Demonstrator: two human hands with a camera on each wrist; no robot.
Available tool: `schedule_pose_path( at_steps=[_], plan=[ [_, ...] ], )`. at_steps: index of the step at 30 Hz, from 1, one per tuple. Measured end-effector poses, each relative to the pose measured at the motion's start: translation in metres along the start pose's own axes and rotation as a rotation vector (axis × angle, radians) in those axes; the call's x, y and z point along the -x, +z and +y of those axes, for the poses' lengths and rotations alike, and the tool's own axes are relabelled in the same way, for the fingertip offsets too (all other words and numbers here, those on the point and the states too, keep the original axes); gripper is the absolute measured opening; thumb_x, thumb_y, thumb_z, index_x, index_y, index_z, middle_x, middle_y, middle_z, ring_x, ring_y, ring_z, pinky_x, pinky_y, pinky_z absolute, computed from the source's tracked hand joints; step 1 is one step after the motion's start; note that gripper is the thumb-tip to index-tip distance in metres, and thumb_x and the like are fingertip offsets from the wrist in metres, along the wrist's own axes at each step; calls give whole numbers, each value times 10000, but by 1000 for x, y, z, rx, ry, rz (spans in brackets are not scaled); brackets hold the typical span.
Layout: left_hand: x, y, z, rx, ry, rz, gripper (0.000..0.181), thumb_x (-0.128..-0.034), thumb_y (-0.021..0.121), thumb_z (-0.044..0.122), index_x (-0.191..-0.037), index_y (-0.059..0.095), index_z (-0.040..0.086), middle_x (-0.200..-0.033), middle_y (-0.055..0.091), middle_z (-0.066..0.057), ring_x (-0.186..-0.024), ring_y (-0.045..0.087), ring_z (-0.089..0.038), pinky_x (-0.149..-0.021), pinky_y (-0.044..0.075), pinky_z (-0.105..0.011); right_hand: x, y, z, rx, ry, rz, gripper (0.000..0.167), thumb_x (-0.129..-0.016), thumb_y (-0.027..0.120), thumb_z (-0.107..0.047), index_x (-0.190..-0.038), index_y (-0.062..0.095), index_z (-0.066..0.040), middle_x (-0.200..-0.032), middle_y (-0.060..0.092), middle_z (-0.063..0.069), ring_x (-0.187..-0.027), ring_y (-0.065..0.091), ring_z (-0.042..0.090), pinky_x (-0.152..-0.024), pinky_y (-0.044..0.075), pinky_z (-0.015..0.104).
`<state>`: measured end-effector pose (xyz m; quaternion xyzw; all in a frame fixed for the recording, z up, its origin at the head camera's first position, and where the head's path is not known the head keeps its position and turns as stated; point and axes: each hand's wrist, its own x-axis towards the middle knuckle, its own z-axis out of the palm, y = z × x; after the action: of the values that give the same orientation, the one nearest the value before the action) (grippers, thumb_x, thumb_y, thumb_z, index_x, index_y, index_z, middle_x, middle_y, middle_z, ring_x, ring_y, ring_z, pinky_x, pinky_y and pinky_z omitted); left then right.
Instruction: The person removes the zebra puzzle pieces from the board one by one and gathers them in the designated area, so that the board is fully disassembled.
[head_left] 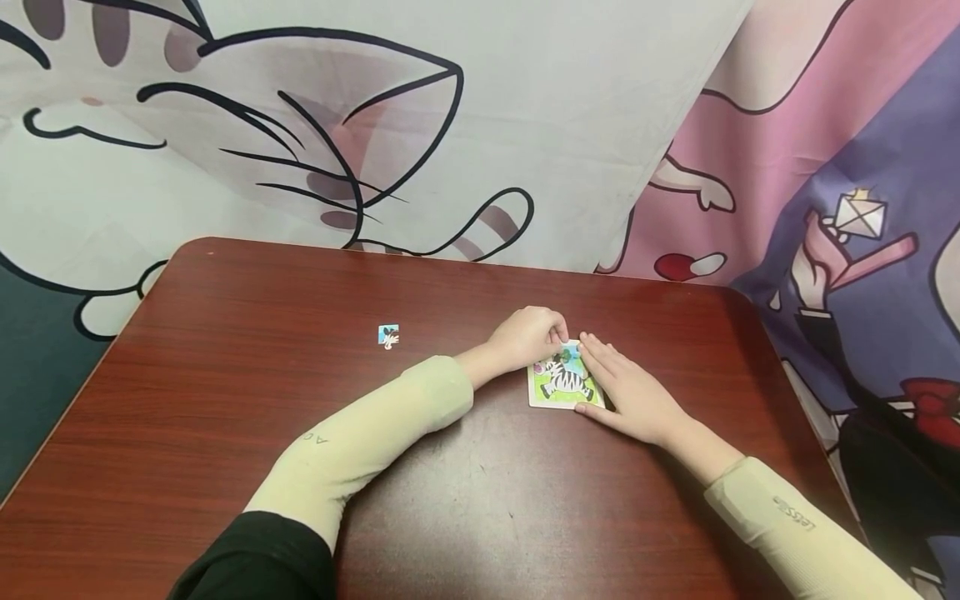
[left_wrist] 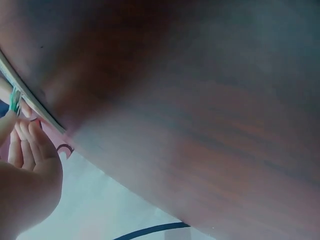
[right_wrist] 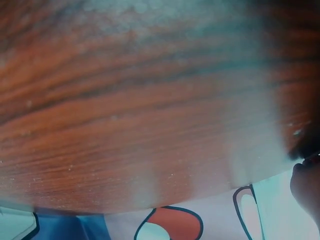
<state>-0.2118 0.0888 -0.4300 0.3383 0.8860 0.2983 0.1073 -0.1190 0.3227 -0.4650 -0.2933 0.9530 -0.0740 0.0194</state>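
Observation:
A small square zebra puzzle (head_left: 564,385) with a pale border lies on the table, its picture showing a striped body on green. At its top edge is my left hand (head_left: 528,337), fingers bent down. In the left wrist view this hand (left_wrist: 32,175) pinches a small green puzzle piece (left_wrist: 15,102) between thumb and fingers. My right hand (head_left: 637,404) rests along the puzzle's right side, fingers fairly straight, thumb at the lower edge. Only a bit of a fingertip (right_wrist: 306,182) shows in the right wrist view. Away to the left lies a loose puzzle piece (head_left: 388,335) with a zebra's head.
The brown wooden table (head_left: 450,517) has rounded far corners. Behind it hangs a white cloth (head_left: 585,125) with a cartoon cat, and at the right a pink and purple printed cloth (head_left: 810,167).

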Motion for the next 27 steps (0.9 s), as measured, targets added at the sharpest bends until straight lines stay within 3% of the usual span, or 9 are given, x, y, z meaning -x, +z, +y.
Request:
schedule_pose_path(
  at_steps=[5, 11, 27],
  plan=[
    [0, -2, -1, 53, 24, -11, 50, -955, 747, 100, -986, 784, 91, -953, 777, -31, -865, 675, -98, -782, 515, -164, 0, -1, 0, 7, -18, 26, 947, -965, 718, -510, -1637, 321, 27, -1736, 292, 203, -1608, 312, 370, -1348, 197, 403],
    [1, -3, -2, 89, 35, -22, 64, -938, 727, 82, -969, 783, 77, -958, 783, -47, -864, 677, -99, -777, 509, -140, 0, -3, -2, -7, 9, -8, 954, -967, 717, -509, -1647, 302, 15, -1753, 261, 175, -1624, 283, 350, -1356, 106, 318],
    [-5, 5, 1, 60, 22, -106, 122, -993, 729, 125, -1084, 795, 79, -1059, 787, -53, -957, 697, -125, -847, 540, -190, 0, -3, -4, -20, 28, -21, 971, -967, 715, -521, -1670, 263, -25, -1763, 242, 151, -1634, 265, 330, -1357, 149, 368]
  ],
)
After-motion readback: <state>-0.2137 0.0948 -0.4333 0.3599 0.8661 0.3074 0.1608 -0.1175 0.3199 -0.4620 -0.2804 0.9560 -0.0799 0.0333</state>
